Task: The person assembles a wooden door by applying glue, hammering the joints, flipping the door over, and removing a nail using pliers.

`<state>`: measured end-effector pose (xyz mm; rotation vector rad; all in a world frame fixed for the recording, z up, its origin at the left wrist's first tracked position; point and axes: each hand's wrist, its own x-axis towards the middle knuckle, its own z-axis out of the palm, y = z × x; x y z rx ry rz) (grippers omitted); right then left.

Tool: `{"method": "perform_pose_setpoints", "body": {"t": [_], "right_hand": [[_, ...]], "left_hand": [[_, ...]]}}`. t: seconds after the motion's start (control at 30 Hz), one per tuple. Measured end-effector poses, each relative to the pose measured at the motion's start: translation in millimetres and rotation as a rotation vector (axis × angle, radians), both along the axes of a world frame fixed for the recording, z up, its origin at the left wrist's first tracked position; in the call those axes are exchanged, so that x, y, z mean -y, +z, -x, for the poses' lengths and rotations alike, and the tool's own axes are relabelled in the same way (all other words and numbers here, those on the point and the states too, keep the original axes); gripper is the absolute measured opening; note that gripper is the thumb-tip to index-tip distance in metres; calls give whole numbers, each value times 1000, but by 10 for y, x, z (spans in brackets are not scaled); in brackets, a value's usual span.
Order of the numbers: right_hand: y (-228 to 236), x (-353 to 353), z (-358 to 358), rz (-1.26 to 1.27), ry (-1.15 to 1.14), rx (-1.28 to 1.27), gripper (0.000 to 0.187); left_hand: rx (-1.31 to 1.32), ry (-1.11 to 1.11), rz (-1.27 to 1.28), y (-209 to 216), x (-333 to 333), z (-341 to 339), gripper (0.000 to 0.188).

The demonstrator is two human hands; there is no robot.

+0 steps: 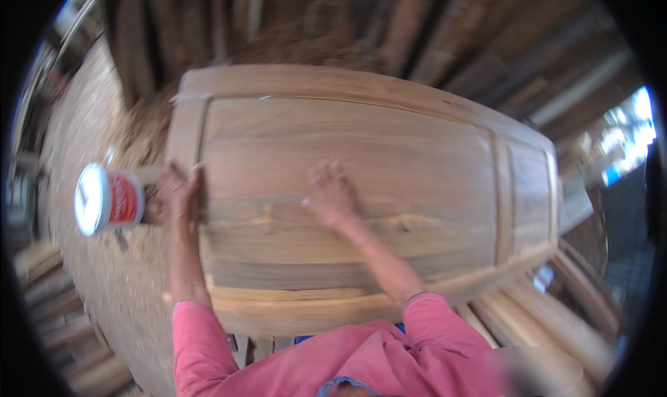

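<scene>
A large panelled wooden door [417, 174] lies in front of me, its raised frame around a wide panel and a narrower one at the right. My left hand [180, 192] rests on the frame at the door's left end, thumb and fingers apart. Near the middle of the wide panel, my right hand [333, 195] touches the wood with its fingers outstretched and nothing visible in them. Motion blur softens both hands. Just left of my left hand is a white bucket [94, 199] with a red label and a pale lid.
Timber boards [417, 28] lean and lie beyond the door. Long planks [549, 320] are at the lower right, and stacked wood pieces [69, 320] stand at the lower left. Sandy brown ground [139, 279] stretches along the left side.
</scene>
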<state>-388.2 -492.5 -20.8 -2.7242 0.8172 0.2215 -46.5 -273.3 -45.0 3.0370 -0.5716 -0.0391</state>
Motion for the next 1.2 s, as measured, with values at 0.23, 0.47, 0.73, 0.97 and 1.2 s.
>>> {"method": "perform_pose_setpoints", "body": {"t": [0.23,0.47,0.73,0.97,1.2], "right_hand": [[478,-1025,2196,-534,-206,202,56],[258,-1141,4044,-263,-696,255,40],[513,-1268,5964,-338,-986,567,27],[386,-1712,8101,-423,-1227,105,29],[727,-1120,9089,-338,-1259,139,29]], "left_hand": [[-3,73,-56,37,476,868,72],[-342,-583,157,26,1307,4383,80],[-180,-1016,106,-45,1467,6681,89],[-265,-943,-68,92,1587,6798,83],[-450,-704,-194,249,2070,7077,81]]}}
